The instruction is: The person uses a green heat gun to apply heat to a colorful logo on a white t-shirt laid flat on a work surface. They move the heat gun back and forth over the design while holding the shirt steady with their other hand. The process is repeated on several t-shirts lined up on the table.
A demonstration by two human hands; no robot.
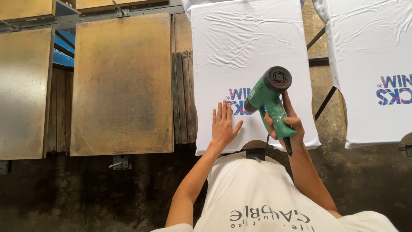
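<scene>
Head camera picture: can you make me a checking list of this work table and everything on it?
surface: bare brown boards beside shirt-covered ones.
job's things: green heat gun aimed at coloured print on white shirt.
clutter: nothing seen.
hands: left hand flat on the shirt; right hand grips the heat gun's handle.
cables: black cord below the handle.
surroundings: second printed shirt at right; dark stained floor.
</scene>
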